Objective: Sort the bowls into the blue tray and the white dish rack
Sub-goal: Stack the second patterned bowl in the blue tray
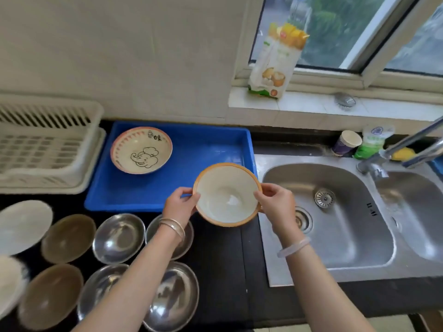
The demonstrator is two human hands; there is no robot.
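Pinching plain bowl (226,195) by its rim with left hand (181,204) and right hand (275,202) over tray (196,144) corner; next, probably lowering it beside elephant bowl (141,149).

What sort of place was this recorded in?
Probably a home kitchen: a double sink with a tap is set in the counter under a window, with a dish rack and rows of bowls alongside.

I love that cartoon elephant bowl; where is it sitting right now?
In the head view, the elephant bowl lies in the far left part of the blue tray, just right of the white dish rack.
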